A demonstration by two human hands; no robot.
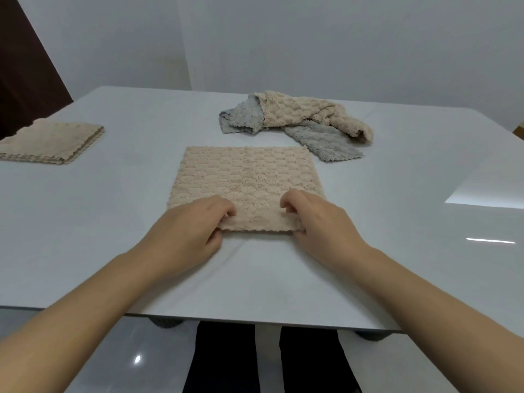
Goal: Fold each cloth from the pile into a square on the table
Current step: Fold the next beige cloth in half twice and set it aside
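Note:
A beige textured cloth (pixel 243 177) lies spread flat in the middle of the white table (pixel 113 211). My left hand (pixel 195 225) pinches its near edge at the left, fingers on top and thumb under the hem. My right hand (pixel 314 219) pinches the same near edge at the right. The near edge is lifted slightly off the table between the two hands. Behind the cloth sits the pile (pixel 297 120): a crumpled beige cloth over a grey one.
A folded beige cloth (pixel 51 141) lies at the table's left edge. A wall stands close behind the table. The near table edge runs just below my forearms, with dark trouser legs (pixel 226 361) under it.

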